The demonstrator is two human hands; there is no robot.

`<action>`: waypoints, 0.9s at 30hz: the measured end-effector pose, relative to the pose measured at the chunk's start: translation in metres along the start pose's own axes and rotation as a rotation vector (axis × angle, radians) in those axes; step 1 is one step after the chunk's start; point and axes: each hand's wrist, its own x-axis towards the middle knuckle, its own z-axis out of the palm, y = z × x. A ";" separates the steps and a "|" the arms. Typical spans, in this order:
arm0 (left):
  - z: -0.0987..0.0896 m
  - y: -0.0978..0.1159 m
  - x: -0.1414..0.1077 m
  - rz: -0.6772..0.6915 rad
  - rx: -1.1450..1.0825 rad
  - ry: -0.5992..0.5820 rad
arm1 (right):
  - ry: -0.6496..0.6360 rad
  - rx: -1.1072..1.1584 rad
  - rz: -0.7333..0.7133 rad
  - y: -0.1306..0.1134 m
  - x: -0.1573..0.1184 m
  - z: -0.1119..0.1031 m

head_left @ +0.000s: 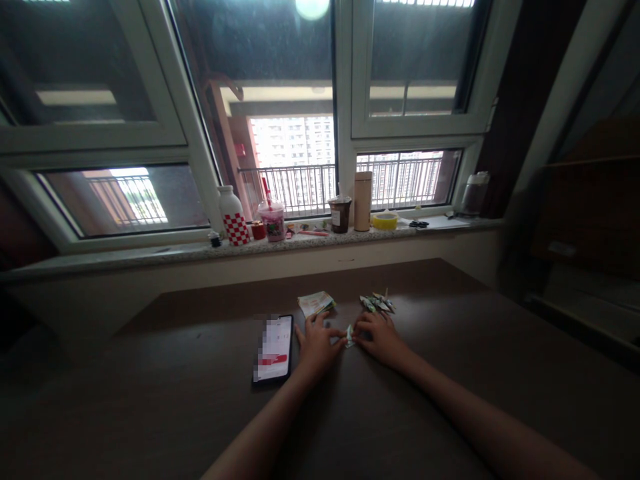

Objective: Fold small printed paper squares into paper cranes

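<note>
In the head view, both hands meet over the table (pixel 190 413), with a small paper slip (pixel 349 338) between them. The left hand (pixel 319 343) is palm down and loosely curled; its thumb and index finger close on the slip's left edge, while the other fingers spread forward and out to the side, probably to steady the hand. The right hand (pixel 381 339) is half curled as well, its thumb and index fingertips closed on the right edge. Gripping from opposite sides likely keeps so light a piece straight and under control; how hard each hand presses, I cannot tell.

Just beyond the left hand lies a stack of sheets (pixel 315 304), and beyond the right hand a pile of narrow paper pieces (pixel 377 303). Both sit within easy reach, seemingly set apart so that flat and narrow paper do not mix. The phone (pixel 274 352) lies face up just left of the left hand, its screen lit, perhaps so that it can be read at a glance.

The bottle (pixel 233 217), pink drink (pixel 273 225), dark cup (pixel 341 215), flask (pixel 363 202) and tape (pixel 385 221) stand or lie on the sill (pixel 305 244), well apart from the hands, which presumably leaves the tabletop free for the paper.
</note>
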 end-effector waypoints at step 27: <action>0.003 0.004 0.009 -0.071 -0.078 0.004 | -0.024 0.092 0.013 0.003 0.004 0.004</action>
